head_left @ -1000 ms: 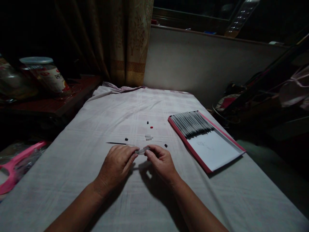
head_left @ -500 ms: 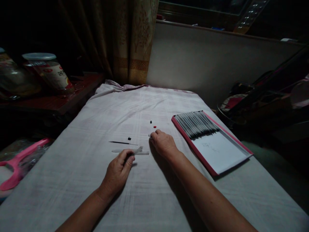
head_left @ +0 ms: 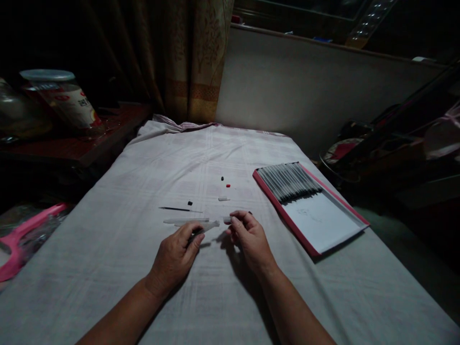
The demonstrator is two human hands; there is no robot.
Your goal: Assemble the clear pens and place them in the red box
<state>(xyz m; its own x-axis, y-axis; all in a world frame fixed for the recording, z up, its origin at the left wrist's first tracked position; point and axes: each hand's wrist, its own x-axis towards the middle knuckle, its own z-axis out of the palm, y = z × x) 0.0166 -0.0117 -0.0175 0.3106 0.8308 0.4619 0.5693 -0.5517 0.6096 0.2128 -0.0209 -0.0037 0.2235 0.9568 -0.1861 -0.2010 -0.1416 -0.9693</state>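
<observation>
My left hand (head_left: 176, 251), low over the cloth, pinches a clear pen barrel (head_left: 212, 224) that points right. Facing its end, my right hand (head_left: 253, 242) holds a small clear pen cap (head_left: 226, 219) between thumb and fingers, a short gap apart from the barrel. Just behind the left hand lie another clear barrel (head_left: 172, 221) and a thin dark ink refill (head_left: 174, 209). Beyond these are a small black piece (head_left: 190, 203), a clear cap (head_left: 223, 198), a tiny red plug (head_left: 228, 186) and a tiny black plug (head_left: 222, 178).
On the right, a red-edged open box (head_left: 283, 218) holds a row of several clear pens (head_left: 289, 182) with black ends. A pale checked cloth (head_left: 201, 297) covers the table. Jars (head_left: 68, 103) stand on a dark red side table; a pink plastic object (head_left: 21, 242) is at far left.
My right hand has drawn back from the far clear cap toward me and now holds a small cap near the barrel. The left hand's barrel has swung lower, nearly level.
</observation>
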